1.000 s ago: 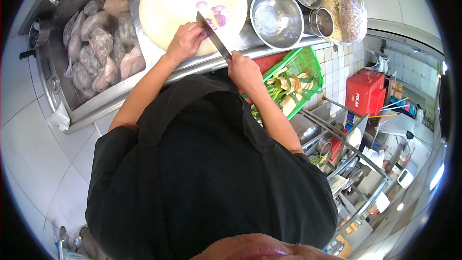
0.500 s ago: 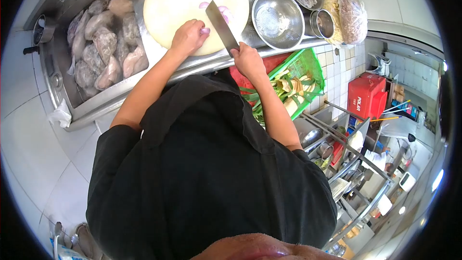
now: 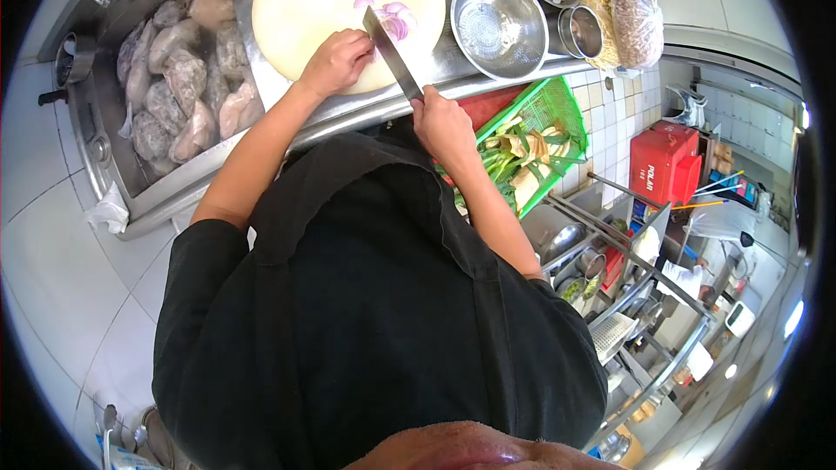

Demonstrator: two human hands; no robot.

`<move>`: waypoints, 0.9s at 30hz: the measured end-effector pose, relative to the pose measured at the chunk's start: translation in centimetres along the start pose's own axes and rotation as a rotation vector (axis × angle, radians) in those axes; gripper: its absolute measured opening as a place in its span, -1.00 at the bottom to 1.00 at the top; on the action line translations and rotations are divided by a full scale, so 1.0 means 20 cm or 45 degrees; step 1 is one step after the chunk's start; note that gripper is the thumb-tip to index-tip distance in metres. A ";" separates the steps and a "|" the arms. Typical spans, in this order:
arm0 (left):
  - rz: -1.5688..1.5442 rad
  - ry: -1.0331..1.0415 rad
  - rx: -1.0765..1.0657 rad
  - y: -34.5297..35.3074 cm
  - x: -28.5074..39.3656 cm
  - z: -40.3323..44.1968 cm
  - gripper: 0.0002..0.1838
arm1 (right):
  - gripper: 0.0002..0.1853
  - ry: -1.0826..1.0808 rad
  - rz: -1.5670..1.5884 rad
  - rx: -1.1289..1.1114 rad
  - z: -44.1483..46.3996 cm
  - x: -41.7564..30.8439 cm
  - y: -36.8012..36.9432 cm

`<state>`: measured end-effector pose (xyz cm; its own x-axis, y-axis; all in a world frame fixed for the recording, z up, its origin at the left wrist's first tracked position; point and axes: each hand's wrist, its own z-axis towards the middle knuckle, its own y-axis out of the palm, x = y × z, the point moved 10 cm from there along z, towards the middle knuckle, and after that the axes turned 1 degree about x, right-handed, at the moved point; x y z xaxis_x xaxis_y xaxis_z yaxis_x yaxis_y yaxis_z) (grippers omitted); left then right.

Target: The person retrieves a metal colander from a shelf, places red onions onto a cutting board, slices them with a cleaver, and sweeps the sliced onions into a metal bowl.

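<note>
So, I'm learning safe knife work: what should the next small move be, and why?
Probably ease the bare left hand back slightly before any cut: its curled fingers sit close beside the broad grey metal knife in the bare right hand, over the round cream cutting board, with pale purple onion slices across the blade.

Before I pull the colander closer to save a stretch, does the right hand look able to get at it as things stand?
Probably yes: the colander sits just beyond the right hand, with only the steel counter's edge between. That hand holds the knife, though, so it would likely need freeing first.
</note>
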<state>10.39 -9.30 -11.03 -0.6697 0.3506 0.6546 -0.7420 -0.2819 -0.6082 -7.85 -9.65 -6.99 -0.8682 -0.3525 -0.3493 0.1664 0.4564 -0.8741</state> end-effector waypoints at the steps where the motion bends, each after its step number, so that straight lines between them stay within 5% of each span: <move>1: 0.028 0.000 0.007 0.00 0.00 0.00 -0.83 | -0.73 -0.029 -0.013 0.011 0.02 0.01 0.04; 27: 0.013 -0.072 0.246 -0.01 -0.04 -0.09 -0.87 | -0.74 -0.058 -0.094 0.007 0.01 -0.04 0.03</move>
<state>11.12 -8.02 -12.34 -0.6736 0.2975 0.6766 -0.7233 -0.4533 -0.5209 -6.91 -9.26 -7.30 -0.8562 -0.4218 -0.2984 0.1050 0.4234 -0.8998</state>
